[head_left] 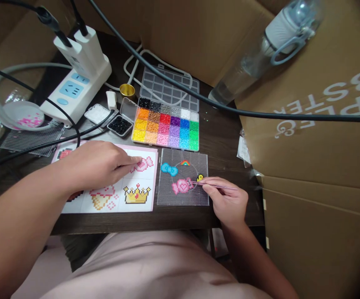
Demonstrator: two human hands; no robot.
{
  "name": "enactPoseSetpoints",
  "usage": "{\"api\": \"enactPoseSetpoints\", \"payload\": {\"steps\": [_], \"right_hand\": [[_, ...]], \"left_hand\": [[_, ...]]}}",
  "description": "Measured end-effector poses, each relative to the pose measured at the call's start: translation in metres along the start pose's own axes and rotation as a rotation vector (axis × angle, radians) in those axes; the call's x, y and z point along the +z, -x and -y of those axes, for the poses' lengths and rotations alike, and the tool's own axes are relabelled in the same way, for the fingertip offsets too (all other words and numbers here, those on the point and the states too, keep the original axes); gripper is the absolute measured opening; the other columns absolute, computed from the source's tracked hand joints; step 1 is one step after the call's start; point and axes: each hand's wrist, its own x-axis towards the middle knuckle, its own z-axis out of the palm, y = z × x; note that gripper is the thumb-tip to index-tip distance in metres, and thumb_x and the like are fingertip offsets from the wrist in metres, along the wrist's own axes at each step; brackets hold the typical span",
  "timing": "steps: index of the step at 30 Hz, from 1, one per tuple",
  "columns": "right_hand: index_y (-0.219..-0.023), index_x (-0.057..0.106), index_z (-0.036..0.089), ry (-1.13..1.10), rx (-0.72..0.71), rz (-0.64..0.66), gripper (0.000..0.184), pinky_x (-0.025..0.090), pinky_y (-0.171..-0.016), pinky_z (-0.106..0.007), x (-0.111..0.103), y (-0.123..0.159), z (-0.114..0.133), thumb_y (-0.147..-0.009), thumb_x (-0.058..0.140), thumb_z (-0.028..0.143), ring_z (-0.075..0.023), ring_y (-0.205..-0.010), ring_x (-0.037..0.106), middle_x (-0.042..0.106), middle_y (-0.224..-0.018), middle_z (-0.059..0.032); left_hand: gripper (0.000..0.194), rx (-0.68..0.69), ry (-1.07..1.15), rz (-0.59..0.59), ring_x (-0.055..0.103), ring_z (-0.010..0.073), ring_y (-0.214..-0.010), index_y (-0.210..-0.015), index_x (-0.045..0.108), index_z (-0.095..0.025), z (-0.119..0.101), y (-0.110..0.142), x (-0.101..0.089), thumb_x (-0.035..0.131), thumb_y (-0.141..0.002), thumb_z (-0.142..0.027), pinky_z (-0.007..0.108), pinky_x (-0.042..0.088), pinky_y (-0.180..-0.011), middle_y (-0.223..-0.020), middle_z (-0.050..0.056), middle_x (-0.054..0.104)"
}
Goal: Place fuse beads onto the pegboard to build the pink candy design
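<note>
My left hand [105,164] rests on the pattern sheet [89,207], its index finger stretched out onto the pink candy picture [143,165] and its other fingers curled. Nothing shows in it. My right hand [228,199] pinches a thin pair of pink tweezers [222,186]. The tips reach the right end of a pink candy made of fuse beads [182,186] on the clear pegboard [170,199]. A blue bow [169,168], a small rainbow [185,162] and a yellow bead figure [200,177] sit on the same board. Whether the tips hold a bead is too small to tell.
Behind the board stands an open bead box [166,126] of many colours. A small box of black beads [120,125], a power strip [77,91] and a dish of pink beads [27,118] are left. A water bottle [255,58] stands back right. A black cable [167,79] crosses overhead.
</note>
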Motion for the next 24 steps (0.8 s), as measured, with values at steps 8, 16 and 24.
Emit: {"api": "enactPoseSetpoints", "payload": {"steps": [8,16,24], "right_hand": [[-0.078,0.080,0.024,-0.032,-0.017,-0.044,0.010,0.062,-0.070,-0.034,-0.002,0.002,-0.005,-0.080,0.073,0.017,-0.0198,-0.072,0.074,0.078,-0.078,-0.0043],[-0.080,0.079,0.025,-0.052,-0.110,-0.079,0.009,0.061,-0.074,-0.031,-0.011,-0.034,0.005,-0.080,0.075,0.017,-0.0181,-0.075,0.074,0.078,-0.084,-0.0023],[-0.072,0.078,0.023,0.044,-0.153,0.112,0.005,0.061,-0.062,-0.029,0.033,-0.112,0.042,-0.075,0.076,0.025,-0.0185,-0.066,0.073,0.078,-0.077,-0.0027]], "left_hand": [[0.031,0.012,0.004,0.001,0.055,0.0163,-0.071,-0.116,0.074,-0.032,0.003,0.000,0.003,0.048,-0.100,-0.038,0.028,0.021,-0.061,-0.088,0.004,0.076],[0.037,0.080,0.060,-0.026,0.062,0.0174,-0.068,-0.102,0.078,-0.027,0.006,0.000,0.004,0.043,-0.100,-0.038,0.030,0.028,-0.059,-0.081,0.005,0.076],[0.034,0.088,0.053,-0.022,0.065,0.0173,-0.069,-0.110,0.075,-0.026,0.002,0.002,-0.001,0.044,-0.100,-0.032,0.031,0.030,-0.058,-0.082,0.005,0.076]]}}
